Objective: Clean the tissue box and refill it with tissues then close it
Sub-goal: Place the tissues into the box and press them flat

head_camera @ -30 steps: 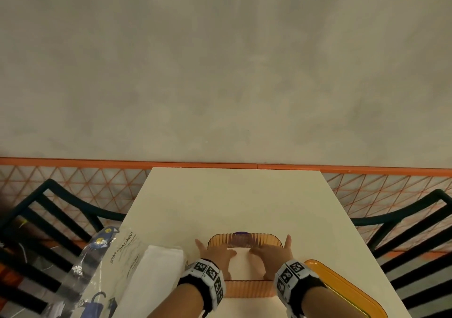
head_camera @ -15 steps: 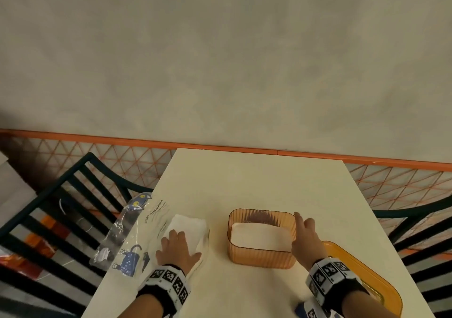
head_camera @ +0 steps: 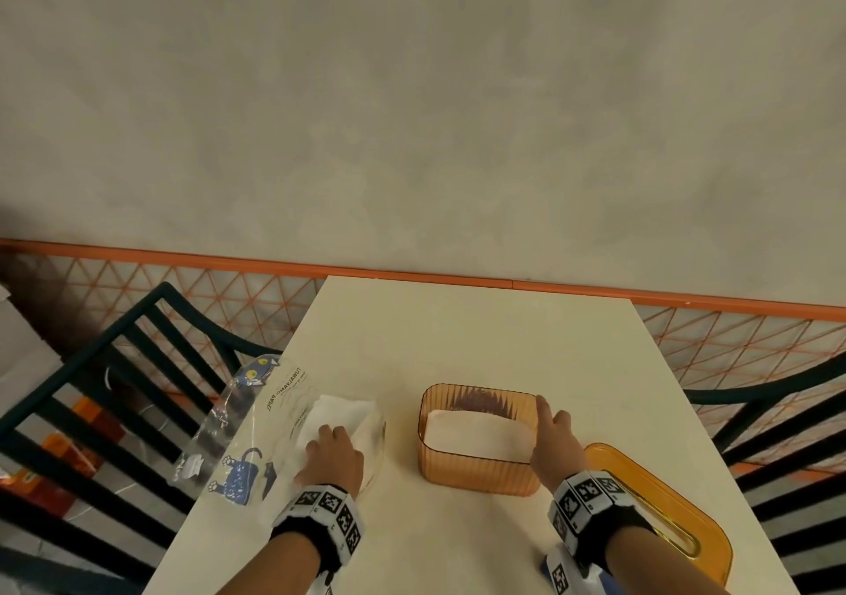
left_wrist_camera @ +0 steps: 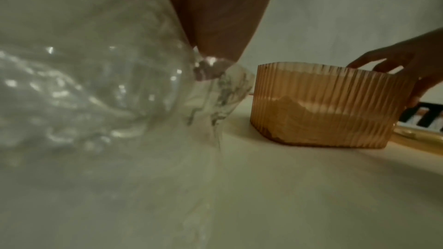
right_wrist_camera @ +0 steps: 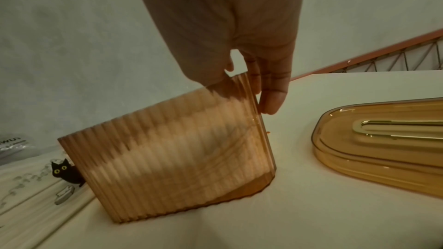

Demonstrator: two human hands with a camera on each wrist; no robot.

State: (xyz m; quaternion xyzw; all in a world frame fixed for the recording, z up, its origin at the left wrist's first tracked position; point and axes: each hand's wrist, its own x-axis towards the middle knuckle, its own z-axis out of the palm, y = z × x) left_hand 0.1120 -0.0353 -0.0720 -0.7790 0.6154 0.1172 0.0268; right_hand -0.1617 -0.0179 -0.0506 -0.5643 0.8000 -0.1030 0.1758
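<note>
The orange ribbed tissue box (head_camera: pixel 476 471) (left_wrist_camera: pixel 323 105) (right_wrist_camera: pixel 172 149) stands open on the cream table (head_camera: pixel 458 347), with a white tissue stack (head_camera: pixel 476 434) inside. My right hand (head_camera: pixel 549 425) (right_wrist_camera: pixel 239 44) pinches the box's right wall, thumb inside and fingers (right_wrist_camera: pixel 273 99) outside. Left of the box lies a clear printed plastic pack (head_camera: pixel 256 429) (left_wrist_camera: pixel 84 82) holding white tissues (head_camera: pixel 341 411). My left hand (head_camera: pixel 327 439) (left_wrist_camera: pixel 215 16) is on those tissues with fingers bent down, gripping the pack. The box's orange lid (head_camera: pixel 659 512) (right_wrist_camera: pixel 383 139) with its gold slot lies flat to the right.
Dark slatted chairs stand at the table's left (head_camera: pixel 114 388) and right (head_camera: pixel 787 434) sides. A grey wall (head_camera: pixel 412 113) rises behind the table's far edge. The pack overhangs the table's left edge. Bare tabletop lies beyond the box.
One second ago both hands lay inside the box on the tissues. The left hand has moved left onto the pack and the right hand has shifted to the box's right wall.
</note>
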